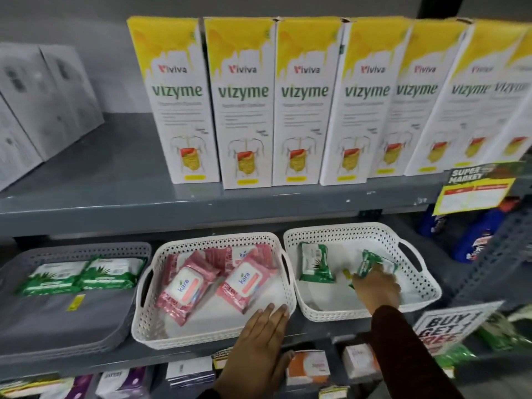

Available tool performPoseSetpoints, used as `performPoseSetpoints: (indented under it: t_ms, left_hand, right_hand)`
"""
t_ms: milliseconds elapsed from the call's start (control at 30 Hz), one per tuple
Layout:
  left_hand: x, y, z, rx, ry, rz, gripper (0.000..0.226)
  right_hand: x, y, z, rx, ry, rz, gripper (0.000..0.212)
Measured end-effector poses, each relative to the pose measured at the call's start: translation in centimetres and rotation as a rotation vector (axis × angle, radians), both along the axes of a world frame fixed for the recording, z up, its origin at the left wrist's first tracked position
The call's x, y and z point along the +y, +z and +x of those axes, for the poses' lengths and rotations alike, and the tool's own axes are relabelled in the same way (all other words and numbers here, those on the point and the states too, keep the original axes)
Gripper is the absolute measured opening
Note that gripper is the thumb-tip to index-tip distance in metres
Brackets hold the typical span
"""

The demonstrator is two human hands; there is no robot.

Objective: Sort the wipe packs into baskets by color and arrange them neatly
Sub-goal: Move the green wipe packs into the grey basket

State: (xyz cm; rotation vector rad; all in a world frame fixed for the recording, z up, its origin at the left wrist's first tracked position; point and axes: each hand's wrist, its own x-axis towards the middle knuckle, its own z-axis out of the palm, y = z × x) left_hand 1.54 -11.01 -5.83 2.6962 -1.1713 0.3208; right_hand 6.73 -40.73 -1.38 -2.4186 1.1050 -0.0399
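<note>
Three baskets stand on the lower shelf. The middle white basket (pixel 149 321) holds several pink wipe packs (pixel 186 286). The right white basket (pixel 431 286) holds a green wipe pack (pixel 315 264) standing at its left side. My right hand (pixel 377 286) reaches into this basket and grips a second green wipe pack (pixel 370 264), tilted and blurred. My left hand (pixel 259 338) rests flat on the front rim of the middle basket, fingers together, holding nothing. The grey basket (pixel 57 321) on the left holds two green wipe packs (pixel 80 273) side by side.
Tall yellow and white Vizyme boxes (pixel 244 102) line the upper shelf, with grey boxes (pixel 43 102) at its left. A sale sign (pixel 452 323) and a supermarket tag (pixel 475 188) hang at right. Small boxes (pixel 308 367) fill the shelf below.
</note>
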Motion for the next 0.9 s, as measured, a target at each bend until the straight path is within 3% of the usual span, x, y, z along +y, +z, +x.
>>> performPoseSetpoints:
  t_ms: [133, 233, 500, 633, 900]
  left_hand:
    - [-2.0, 0.5, -0.1, 0.015, 0.009, 0.012, 0.065]
    - [-2.6, 0.7, -0.3, 0.011, 0.045, 0.024, 0.065]
    - [2.9, 0.1, -0.4, 0.002, 0.087, -0.034, 0.059]
    - [7.7, -0.2, -0.4, -0.032, 0.142, -0.054, 0.055]
    - [19.3, -0.6, -0.2, -0.101, 0.293, -0.101, 0.057]
  right_hand:
    - [-1.8, -0.8, 1.3, -0.025, -0.005, 0.108, 0.095]
    - [-2.3, -0.8, 1.8, -0.042, -0.04, 0.116, 0.108]
    - [0.6, 2.0, 0.1, -0.46, -0.03, 0.115, 0.069]
    - [6.0, 4.1, 0.1, -0.659, 0.124, 0.136, 0.065]
    - [24.2, 4.9, 2.6, -0.613, 0.631, 0.249, 0.067]
